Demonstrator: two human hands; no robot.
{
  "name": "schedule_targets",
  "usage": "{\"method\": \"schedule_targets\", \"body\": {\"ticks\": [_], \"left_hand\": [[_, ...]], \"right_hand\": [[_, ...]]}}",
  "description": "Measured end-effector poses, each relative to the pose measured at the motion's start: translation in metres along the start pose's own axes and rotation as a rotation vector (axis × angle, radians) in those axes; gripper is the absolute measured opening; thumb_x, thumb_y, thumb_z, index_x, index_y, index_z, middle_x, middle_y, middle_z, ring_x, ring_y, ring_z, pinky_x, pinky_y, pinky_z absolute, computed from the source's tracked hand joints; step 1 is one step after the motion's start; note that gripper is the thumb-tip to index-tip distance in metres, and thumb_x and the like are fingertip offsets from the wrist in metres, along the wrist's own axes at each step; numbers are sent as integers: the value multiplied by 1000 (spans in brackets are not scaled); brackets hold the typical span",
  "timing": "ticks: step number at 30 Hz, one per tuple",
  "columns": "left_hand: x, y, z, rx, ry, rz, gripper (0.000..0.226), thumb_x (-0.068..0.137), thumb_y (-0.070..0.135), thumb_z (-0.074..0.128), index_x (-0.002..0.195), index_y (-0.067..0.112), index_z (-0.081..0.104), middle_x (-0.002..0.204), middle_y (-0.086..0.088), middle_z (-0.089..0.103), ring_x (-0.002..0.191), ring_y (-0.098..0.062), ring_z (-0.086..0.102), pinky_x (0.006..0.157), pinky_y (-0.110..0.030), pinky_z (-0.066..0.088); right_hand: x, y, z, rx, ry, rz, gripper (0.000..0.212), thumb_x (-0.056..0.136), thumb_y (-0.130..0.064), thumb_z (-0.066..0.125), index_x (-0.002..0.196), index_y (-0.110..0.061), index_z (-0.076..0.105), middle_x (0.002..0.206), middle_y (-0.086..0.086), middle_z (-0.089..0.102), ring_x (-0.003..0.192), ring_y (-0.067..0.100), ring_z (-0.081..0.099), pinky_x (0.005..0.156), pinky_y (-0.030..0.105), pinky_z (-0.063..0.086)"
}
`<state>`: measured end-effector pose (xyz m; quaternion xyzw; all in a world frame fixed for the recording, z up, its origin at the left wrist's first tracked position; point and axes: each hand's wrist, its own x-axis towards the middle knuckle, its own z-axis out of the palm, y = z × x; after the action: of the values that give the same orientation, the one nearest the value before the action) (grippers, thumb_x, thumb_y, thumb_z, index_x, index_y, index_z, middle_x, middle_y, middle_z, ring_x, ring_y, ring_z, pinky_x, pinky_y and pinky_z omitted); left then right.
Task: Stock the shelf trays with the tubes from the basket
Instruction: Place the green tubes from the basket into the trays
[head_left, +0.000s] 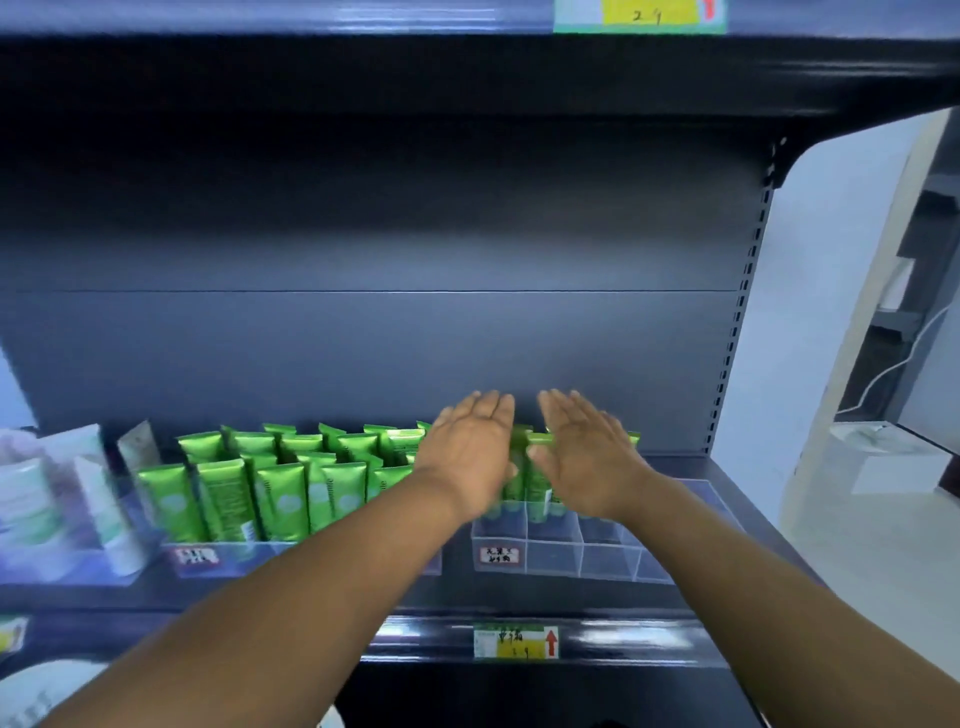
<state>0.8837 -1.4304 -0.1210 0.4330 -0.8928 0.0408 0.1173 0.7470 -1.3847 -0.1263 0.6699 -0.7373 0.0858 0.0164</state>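
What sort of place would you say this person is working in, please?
Most likely a shop aisle or a mock-up of one: dark metal shelving, price labels on the shelf edges, and green tubes upright in a clear divided tray.

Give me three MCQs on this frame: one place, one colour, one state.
1. Where are both hands?
A. over the right clear tray
B. at the white boxes
C. on the upper shelf

2. What colour are the tubes?
A. red
B. green
C. black

3. The front cells of the right tray are:
A. packed
B. covered
C. empty

Answers:
A: left hand and right hand flank tubes in the right clear tray.
B: the tubes are green.
C: clear walls show nothing inside.
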Motion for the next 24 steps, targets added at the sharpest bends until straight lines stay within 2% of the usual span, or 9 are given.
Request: {"method": "schedule_targets", "body": {"ticks": [11,16,24], "left_hand": [[-139,-104,13,39,-61,-163,79,94,38,51,153,14,5,162,-2,7,149,-17,5,122,-32,7],[-197,-148,31,8,-138,-297,76,96,41,48,153,15,5,162,-2,6,149,-16,4,119,-32,8],[-269,-205,75,14,-339,-446,77,96,44,48,153,13,6,161,-4,8,149,-18,8,119,-32,12]], "right_hand": [[-41,-144,58,106,-108,-201,66,101,-41,28,153,-16,-4,162,-1,-8,149,15,-10,120,35,-3],[-53,-202,92,124,-218,-276,65,102,-40,27,153,-16,-7,161,-1,-11,148,15,-12,120,34,-4],[-65,-278,164,126,-374,-404,67,101,-38,32,153,-13,-2,162,3,-4,149,19,-6,120,36,1]]}}
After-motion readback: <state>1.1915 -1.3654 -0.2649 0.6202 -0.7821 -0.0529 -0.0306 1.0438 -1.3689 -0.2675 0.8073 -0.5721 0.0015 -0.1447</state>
